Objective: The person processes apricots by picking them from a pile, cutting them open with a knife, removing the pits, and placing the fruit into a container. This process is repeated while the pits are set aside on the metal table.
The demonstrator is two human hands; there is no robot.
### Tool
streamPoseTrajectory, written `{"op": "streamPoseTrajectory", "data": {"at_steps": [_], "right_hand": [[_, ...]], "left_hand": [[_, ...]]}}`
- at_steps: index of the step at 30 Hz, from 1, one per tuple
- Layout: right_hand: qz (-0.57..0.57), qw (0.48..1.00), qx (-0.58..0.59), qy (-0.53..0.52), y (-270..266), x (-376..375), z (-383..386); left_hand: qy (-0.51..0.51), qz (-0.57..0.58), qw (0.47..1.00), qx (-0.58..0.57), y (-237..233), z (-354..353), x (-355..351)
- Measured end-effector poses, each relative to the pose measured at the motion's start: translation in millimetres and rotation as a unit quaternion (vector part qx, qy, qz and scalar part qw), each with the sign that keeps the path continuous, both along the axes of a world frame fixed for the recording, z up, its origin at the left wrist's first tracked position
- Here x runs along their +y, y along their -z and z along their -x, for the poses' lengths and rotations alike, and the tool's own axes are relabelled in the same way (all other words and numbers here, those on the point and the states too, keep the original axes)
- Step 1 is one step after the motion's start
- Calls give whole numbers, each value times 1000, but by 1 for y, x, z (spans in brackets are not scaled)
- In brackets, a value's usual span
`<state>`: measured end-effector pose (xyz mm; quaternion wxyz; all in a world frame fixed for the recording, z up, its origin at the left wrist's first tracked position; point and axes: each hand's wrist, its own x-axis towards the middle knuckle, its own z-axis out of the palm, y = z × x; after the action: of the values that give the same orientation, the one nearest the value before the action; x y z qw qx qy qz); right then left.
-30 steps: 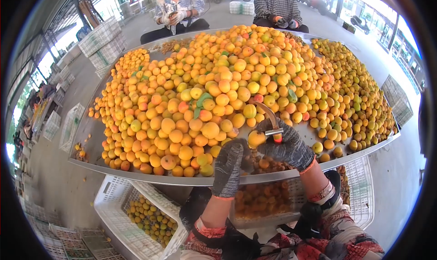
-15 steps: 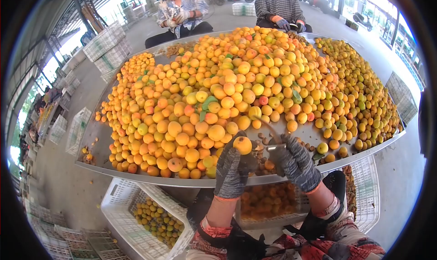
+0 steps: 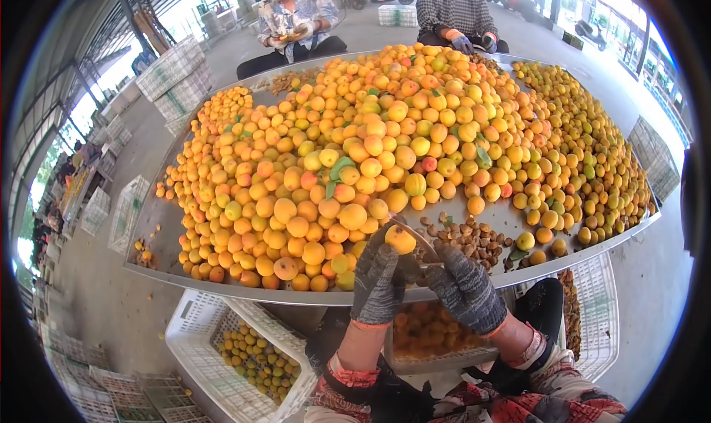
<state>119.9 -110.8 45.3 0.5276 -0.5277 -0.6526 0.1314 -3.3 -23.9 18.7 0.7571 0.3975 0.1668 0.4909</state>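
My left hand, in a grey knit glove, is closed around an orange-yellow apricot over the near edge of the metal table. Beside it my right hand, gloved alike, grips a knife with a thin curved blade. The blade lies against the apricot's upper right side. Much of the knife's handle is hidden by the fingers. Behind both hands a large heap of apricots covers the table, and brown pits lie scattered just past my right hand.
Below the table's edge stand a white crate with greenish apricots at left, a tub of orange fruit between my arms, and another white crate at right. Two people sit across the table. Stacked crates stand behind left.
My right hand has moved left, bringing the knife blade onto the apricot. The apricot has turned in my left hand. Across the table, the person at left now holds opened fruit.
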Motion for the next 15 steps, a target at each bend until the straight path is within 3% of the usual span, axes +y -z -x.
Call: {"op": "streamPoseTrajectory", "data": {"at_steps": [2, 4, 8, 15], "right_hand": [[19, 1000, 20, -6, 1, -1, 1], [33, 999, 5, 9, 6, -3, 1], [65, 998, -28, 6, 6, -8, -2], [95, 993, 43, -48, -1, -13, -15]], "left_hand": [[-8, -9, 1000, -3, -6, -1, 1], [9, 61, 997, -44, -16, 1, -1], [28, 48, 998, -42, -13, 5, -2], [34, -22, 997, 65, -31, 9, -2]]}}
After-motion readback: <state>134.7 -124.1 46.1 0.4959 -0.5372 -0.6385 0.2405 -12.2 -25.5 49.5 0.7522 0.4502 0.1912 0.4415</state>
